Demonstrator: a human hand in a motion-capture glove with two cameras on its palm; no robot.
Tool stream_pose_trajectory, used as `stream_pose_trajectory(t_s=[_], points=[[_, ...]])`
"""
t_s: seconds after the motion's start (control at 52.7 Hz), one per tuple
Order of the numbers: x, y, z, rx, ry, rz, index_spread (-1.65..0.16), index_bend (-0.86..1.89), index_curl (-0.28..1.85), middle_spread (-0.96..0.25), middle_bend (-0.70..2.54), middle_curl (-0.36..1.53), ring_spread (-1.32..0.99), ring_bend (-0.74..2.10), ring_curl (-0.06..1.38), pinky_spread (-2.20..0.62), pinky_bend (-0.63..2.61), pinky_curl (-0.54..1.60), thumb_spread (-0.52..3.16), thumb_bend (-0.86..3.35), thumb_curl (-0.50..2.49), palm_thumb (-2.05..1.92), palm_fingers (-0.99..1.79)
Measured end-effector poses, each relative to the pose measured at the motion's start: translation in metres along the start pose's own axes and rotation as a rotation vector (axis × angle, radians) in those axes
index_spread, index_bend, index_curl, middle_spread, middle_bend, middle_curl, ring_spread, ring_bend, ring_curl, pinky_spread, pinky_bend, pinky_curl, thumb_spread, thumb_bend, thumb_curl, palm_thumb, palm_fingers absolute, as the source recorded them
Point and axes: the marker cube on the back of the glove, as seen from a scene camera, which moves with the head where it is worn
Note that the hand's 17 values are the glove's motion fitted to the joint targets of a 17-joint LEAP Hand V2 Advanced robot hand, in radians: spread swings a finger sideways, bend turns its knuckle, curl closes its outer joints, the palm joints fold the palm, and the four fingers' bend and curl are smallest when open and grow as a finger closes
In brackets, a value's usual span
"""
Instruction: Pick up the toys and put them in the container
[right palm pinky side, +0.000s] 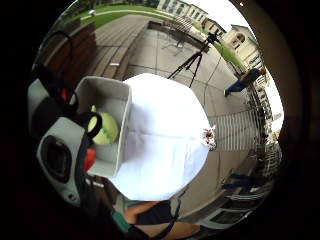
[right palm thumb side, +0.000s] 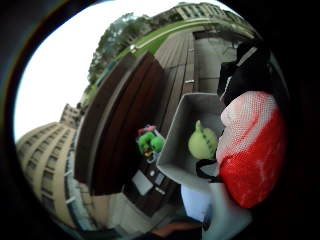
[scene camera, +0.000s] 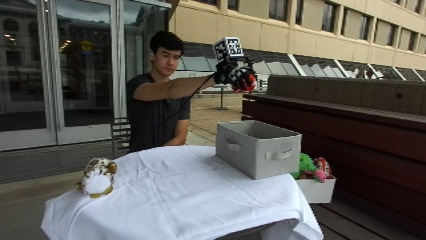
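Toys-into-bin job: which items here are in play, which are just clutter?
In play:
- gloved right hand, raised, holding a red toy
- grey fabric bin
- green toy in the bin
- brown-and-white plush at the table edge

Clutter:
- white box of toys beside the table
- tripod

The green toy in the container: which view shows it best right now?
The right thumb side palm view shows the green toy best, unobstructed on the grey container's floor. The little finger side view shows it partly behind a strap. The outside view shows only the container's outer walls.
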Motion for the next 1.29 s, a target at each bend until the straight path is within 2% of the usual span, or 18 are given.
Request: stream_pose_trajectory(t_s=[0.095,0.266,0.437,0.475,0.532,0.551,0.589,0.626,0.721,0.835,0.949,1.291], points=[[-0.009,-0.005,0.018,0.006,-0.01,-0.087,-0.39,0.2,0.53,-0.47,0.4,0.6,-0.45,0.98,0.48,-0.45,0.95,0.43,0.51,0.02,0.91,0.77,1.09],[-0.028,0.0,0.045,-0.025,-0.018,-0.112,-0.4,0.16,0.55,-0.48,0.36,0.62,-0.46,0.97,0.48,-0.46,0.96,0.44,0.54,-0.01,0.93,0.75,1.05],[-0.03,0.003,0.067,-0.205,0.013,-0.152,-0.41,0.13,0.56,-0.46,0.27,0.63,-0.46,0.94,0.48,-0.46,1.0,0.45,0.62,-0.04,0.92,0.67,0.94],[-0.028,0.003,0.073,-0.268,-0.005,-0.158,-0.4,0.11,0.54,-0.42,0.19,0.61,-0.45,0.95,0.48,-0.46,1.04,0.45,0.79,-0.06,0.86,0.57,0.88],[-0.02,-0.001,0.08,-0.355,-0.014,-0.16,-0.39,0.08,0.52,-0.33,0.09,0.57,-0.4,0.9,0.47,-0.43,1.11,0.47,0.88,-0.16,0.74,0.3,0.59],[-0.015,-0.003,0.082,-0.373,-0.013,-0.164,-0.39,0.07,0.52,-0.29,0.09,0.57,-0.37,0.84,0.46,-0.39,1.11,0.48,0.89,-0.19,0.7,0.19,0.35],[-0.009,-0.005,0.085,-0.387,-0.008,-0.174,-0.37,0.07,0.52,-0.22,0.13,0.57,-0.31,0.79,0.48,-0.33,1.18,0.53,0.9,-0.17,0.65,0.08,0.11],[-0.011,-0.001,0.088,-0.379,0.005,-0.179,-0.36,0.04,0.48,-0.16,0.14,0.55,-0.23,0.64,0.43,-0.27,1.24,0.53,0.88,-0.18,0.61,-0.06,-0.11],[-0.01,0.011,0.087,-0.336,0.065,-0.188,-0.35,0.07,0.39,-0.07,0.15,0.5,-0.14,0.5,0.34,-0.17,1.27,0.47,0.88,-0.12,0.53,-0.12,-0.15],[0.019,0.011,0.073,-0.29,0.136,-0.189,-0.34,0.11,0.35,-0.05,0.16,0.47,-0.08,0.35,0.28,-0.09,1.17,0.43,0.87,-0.12,0.45,-0.15,-0.25],[0.069,0.008,0.056,-0.244,0.169,-0.178,-0.33,0.1,0.32,-0.03,0.15,0.44,-0.08,0.27,0.27,-0.05,1.09,0.39,0.87,-0.13,0.38,-0.16,-0.24],[0.266,0.038,-0.013,-0.171,0.209,0.066,-0.32,0.1,0.25,-0.04,0.15,0.36,-0.11,0.18,0.27,-0.02,0.97,0.34,0.87,-0.12,0.25,-0.16,-0.2]])
